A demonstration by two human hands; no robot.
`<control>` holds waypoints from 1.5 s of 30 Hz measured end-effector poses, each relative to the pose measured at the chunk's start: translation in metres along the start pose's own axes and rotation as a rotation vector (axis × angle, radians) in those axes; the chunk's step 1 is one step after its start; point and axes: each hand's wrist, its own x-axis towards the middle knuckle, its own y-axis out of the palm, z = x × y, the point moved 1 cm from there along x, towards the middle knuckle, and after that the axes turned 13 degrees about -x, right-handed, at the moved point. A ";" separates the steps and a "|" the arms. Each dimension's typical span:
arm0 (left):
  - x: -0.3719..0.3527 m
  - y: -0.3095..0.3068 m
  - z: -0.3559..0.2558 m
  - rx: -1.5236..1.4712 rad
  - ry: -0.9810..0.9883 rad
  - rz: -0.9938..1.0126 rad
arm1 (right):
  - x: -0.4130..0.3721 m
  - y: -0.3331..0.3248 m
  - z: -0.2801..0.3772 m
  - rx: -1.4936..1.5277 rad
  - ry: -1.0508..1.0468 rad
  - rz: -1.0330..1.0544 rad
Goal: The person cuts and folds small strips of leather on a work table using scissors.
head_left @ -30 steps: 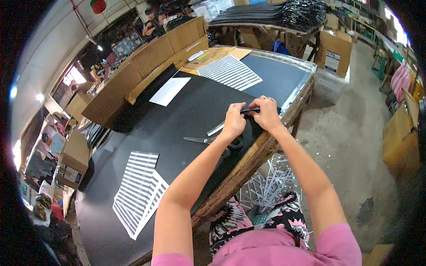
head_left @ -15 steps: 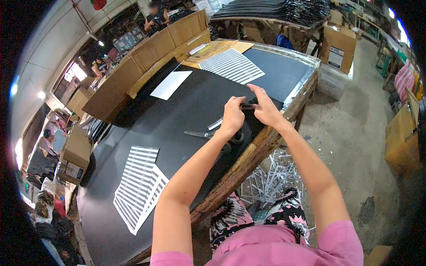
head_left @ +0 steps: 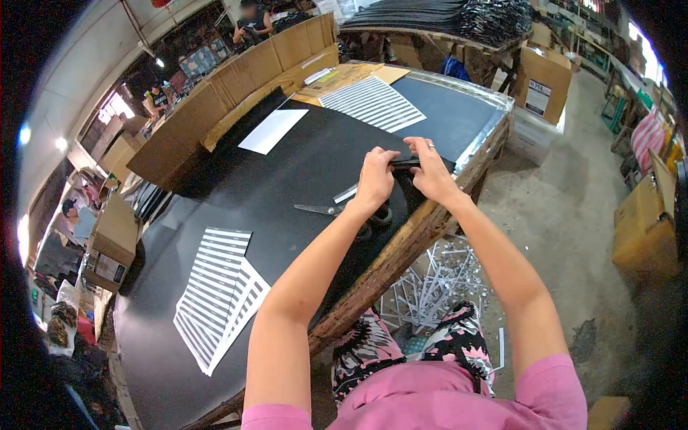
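Note:
My left hand (head_left: 375, 178) is closed on one end of a small dark strip-like piece (head_left: 405, 163), perhaps a thin stack. The other end is in my right hand (head_left: 432, 174), its fingers bent around it. Both hands are just above the black sheet near the table's front edge. Scissors (head_left: 317, 209) lie beneath my left wrist, blades pointing left and their dark handles partly hidden by my forearm. A short black-and-white strip (head_left: 347, 193) rests beside the blades.
Striped paper sheets (head_left: 215, 279) lie fanned at the left, another striped sheet (head_left: 373, 104) at the back. A white sheet (head_left: 273, 131) rests near the cardboard barrier (head_left: 236, 93). Paper scraps (head_left: 437, 287) litter the floor. A person (head_left: 253, 27) is beyond the barrier.
My right fingers have bent inward over the dark piece, and my hands have shifted slightly. The whole view has moved a little; the scissors and sheets stay in place on the table.

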 end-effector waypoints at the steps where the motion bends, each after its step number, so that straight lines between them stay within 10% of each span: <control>1: 0.000 0.001 0.000 0.017 0.028 -0.002 | 0.000 0.000 0.000 -0.002 -0.001 0.001; 16: 0.002 0.004 0.004 0.007 0.002 0.041 | 0.014 -0.037 -0.001 0.065 0.116 0.004; 22: 0.003 0.002 0.001 0.085 0.036 0.094 | -0.004 -0.009 0.005 -0.128 -0.233 -0.067; 31: 0.011 -0.015 -0.011 0.057 0.097 -0.036 | 0.029 -0.028 -0.012 -0.275 -0.080 -0.031; 35: 0.014 -0.060 -0.036 0.044 0.059 0.040 | 0.066 -0.082 -0.068 -0.100 0.483 0.190; 45: -0.069 -0.144 -0.073 -0.337 -0.389 0.176 | 0.074 -0.098 -0.093 -0.288 0.466 0.284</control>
